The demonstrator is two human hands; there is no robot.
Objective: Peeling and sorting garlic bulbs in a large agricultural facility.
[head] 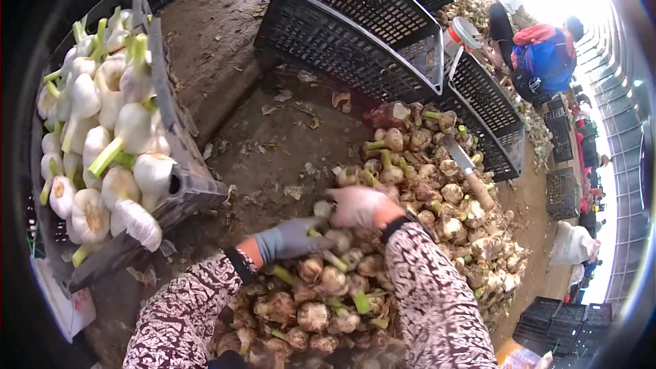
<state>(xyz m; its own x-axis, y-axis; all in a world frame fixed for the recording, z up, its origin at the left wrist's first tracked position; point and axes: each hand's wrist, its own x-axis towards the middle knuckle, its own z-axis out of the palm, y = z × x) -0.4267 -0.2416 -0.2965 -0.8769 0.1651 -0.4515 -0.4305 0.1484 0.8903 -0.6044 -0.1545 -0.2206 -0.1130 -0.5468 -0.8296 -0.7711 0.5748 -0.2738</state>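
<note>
My left hand [292, 240], in a grey-blue glove, has its fingers closed about the green stem of a garlic bulb [339, 239] over the heap. Just above it is my right hand [361, 207] in a pale glove, blurred and curled. A light garlic bulb [323, 209] shows at its fingertips; whether the fingers grip it is unclear. Beneath both wrists spreads a pile of soil-stained garlic [312, 316] with cut green stems. On the pile, right of my right hand, lies a knife [466, 169] with a wooden handle and a broad metal blade.
At left stands a dark plastic crate [166, 87] heaped with clean white garlic [134, 125]. Black perforated crates [348, 46] stand beyond the pile, with a white bucket [464, 33] behind. A person in a blue garment [546, 61] works at far right. Dry skins litter the ground [277, 148].
</note>
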